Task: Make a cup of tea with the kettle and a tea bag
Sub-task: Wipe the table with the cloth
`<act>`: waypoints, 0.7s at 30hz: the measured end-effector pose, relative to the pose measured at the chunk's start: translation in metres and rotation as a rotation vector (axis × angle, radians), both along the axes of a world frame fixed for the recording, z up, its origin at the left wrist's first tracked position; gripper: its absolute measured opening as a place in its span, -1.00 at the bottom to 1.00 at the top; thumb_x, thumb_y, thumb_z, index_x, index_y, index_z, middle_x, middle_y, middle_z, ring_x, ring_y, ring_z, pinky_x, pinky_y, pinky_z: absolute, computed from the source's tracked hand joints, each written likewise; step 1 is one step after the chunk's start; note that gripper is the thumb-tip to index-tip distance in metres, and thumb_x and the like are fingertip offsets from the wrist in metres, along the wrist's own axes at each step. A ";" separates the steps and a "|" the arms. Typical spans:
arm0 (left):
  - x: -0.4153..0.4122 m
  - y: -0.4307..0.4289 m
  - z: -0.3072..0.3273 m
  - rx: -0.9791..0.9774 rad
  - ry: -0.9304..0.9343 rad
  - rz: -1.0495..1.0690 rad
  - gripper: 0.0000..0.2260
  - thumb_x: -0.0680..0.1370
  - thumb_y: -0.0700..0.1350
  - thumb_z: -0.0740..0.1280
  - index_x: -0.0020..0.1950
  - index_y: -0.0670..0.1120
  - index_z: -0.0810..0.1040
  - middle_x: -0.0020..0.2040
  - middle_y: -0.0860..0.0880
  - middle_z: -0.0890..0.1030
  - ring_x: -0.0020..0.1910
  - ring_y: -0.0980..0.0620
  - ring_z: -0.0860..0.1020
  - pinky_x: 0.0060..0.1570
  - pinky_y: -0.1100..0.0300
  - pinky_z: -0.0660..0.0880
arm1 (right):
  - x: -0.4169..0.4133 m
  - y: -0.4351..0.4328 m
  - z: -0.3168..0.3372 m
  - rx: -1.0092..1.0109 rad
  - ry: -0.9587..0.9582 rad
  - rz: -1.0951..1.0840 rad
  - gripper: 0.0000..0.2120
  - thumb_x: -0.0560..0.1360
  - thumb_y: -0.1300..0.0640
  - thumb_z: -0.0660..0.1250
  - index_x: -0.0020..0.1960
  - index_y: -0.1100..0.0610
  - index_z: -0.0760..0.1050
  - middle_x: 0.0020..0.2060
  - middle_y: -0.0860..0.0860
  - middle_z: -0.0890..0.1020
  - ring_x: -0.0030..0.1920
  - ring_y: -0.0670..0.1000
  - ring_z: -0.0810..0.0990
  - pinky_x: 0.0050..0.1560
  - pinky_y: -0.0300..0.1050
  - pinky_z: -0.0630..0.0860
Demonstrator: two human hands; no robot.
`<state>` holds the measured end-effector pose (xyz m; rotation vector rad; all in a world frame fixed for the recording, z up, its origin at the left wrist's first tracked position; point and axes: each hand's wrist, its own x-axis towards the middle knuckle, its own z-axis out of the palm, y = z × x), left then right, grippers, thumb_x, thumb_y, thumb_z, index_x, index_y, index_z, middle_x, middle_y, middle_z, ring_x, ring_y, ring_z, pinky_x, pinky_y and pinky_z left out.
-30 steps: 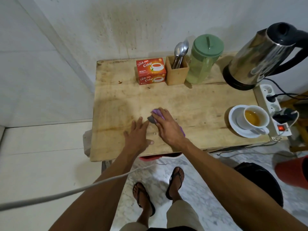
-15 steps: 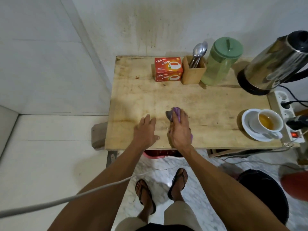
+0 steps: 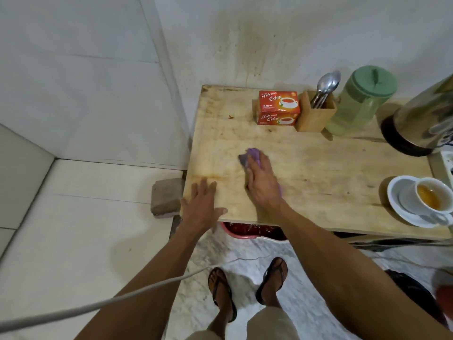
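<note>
On the wooden table (image 3: 318, 153), head view: right hand (image 3: 261, 185) lies palm down over a purple cloth (image 3: 253, 155), fingers straight and close together, pressing it to the wood; nothing pinched. Cloth bunches out beyond the fingertips, and a strip shows at the wrist side of the palm. Left hand (image 3: 202, 207) flat on the near left corner of the table, fingers spread and straight, thumb out toward the right hand, holding nothing. The two hands are near each other, not touching.

Beyond the right fingertips, well apart, toward the wall: red tea box (image 3: 279, 107), just beside a wooden holder (image 3: 315, 117) with spoons (image 3: 328, 83) standing in it. Further right of the fingers, a green-lidded jug (image 3: 361, 101), then the steel kettle (image 3: 421, 123), cut by the frame edge. Far right of the right hand, near the table's front edge: white cup (image 3: 429, 198) of amber tea on a saucer (image 3: 398, 204).

Left of the left fingertips, past the table edge, a brick (image 3: 166, 198) on the white tiled surface. Below the right wrist, under the table edge, a red basin (image 3: 241, 233).
</note>
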<state>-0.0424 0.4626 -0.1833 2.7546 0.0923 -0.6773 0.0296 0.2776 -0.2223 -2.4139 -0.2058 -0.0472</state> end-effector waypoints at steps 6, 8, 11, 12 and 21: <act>-0.003 0.001 0.000 -0.025 0.024 0.017 -0.24 0.53 0.21 0.27 0.57 0.04 -0.07 0.61 -0.02 -0.17 0.58 -0.14 -0.15 0.44 -0.35 0.04 | 0.003 0.025 0.002 -0.092 -0.096 0.194 -0.60 0.65 0.09 0.13 0.48 -0.01 0.36 0.42 0.01 0.38 0.37 -0.03 0.42 0.39 0.01 0.41; -0.003 0.003 0.000 -0.038 0.020 0.014 -0.24 0.53 0.20 0.28 0.57 0.02 -0.07 0.61 -0.01 -0.17 0.58 -0.13 -0.15 0.46 -0.34 0.03 | 0.012 0.028 0.003 -0.023 -0.030 0.000 -0.63 0.65 0.03 0.10 0.43 -0.02 0.40 0.33 0.02 0.44 0.23 -0.04 0.50 0.30 0.03 0.47; -0.001 0.006 0.001 -0.073 0.009 0.037 -0.29 0.55 0.16 0.28 0.57 -0.03 0.00 0.62 -0.02 -0.12 0.59 -0.12 -0.11 0.46 -0.33 0.04 | 0.005 0.049 0.003 -0.100 0.004 0.035 -0.46 0.58 0.07 0.01 0.54 0.15 0.27 0.46 0.19 0.31 0.39 0.10 0.33 0.37 -0.04 0.38; -0.002 0.007 0.000 -0.094 -0.001 0.064 -0.34 0.57 0.13 0.26 0.56 -0.05 0.05 0.62 -0.03 -0.07 0.59 -0.12 -0.07 0.45 -0.32 0.06 | -0.002 0.058 0.007 -0.100 0.034 0.077 -0.46 0.57 0.10 0.01 0.54 0.18 0.26 0.48 0.20 0.29 0.44 0.13 0.28 0.41 -0.02 0.35; -0.002 0.014 0.019 -0.222 -0.273 0.395 -0.78 0.60 -0.15 0.18 0.00 -0.19 0.59 -0.01 -0.20 0.62 -0.01 -0.18 0.57 -0.06 0.04 0.44 | -0.049 0.094 0.027 0.146 0.299 -0.267 -0.57 0.48 0.05 0.21 0.32 0.15 0.47 0.20 0.19 0.53 0.18 0.20 0.53 0.14 0.03 0.52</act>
